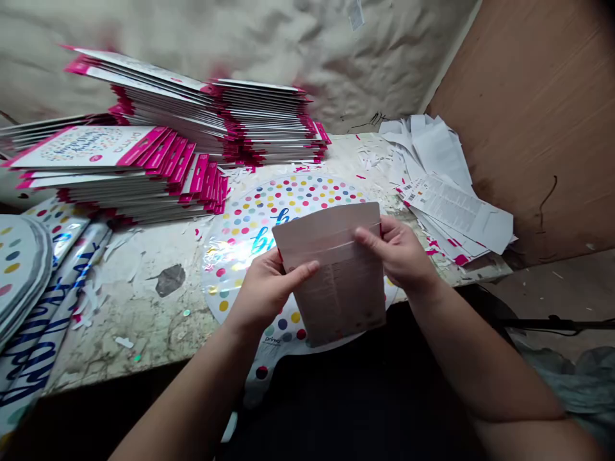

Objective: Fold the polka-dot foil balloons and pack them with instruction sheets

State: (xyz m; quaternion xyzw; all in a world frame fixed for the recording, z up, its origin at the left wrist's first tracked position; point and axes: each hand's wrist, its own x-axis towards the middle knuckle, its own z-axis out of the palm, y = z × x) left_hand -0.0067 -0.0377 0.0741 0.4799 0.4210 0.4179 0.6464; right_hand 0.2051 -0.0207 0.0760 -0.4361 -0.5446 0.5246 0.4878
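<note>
A flat paper envelope with faint printing on its side is held up between both hands, tilted above a foil balloon. My left hand grips its left edge, thumb on the face and fingers hidden behind. On the upper right edge, my right hand pinches it the same way, with the thumb near the flap fold. Underneath, the round white balloon with coloured dots and blue lettering lies flat, partly covered by the envelope. Its tail hangs over the table's front edge.
Pink-and-white packets stand in several stacks at the back left. More dotted balloons lie at far left. Loose envelopes and paper scraps lie at right. A brown board rises beyond the worktable.
</note>
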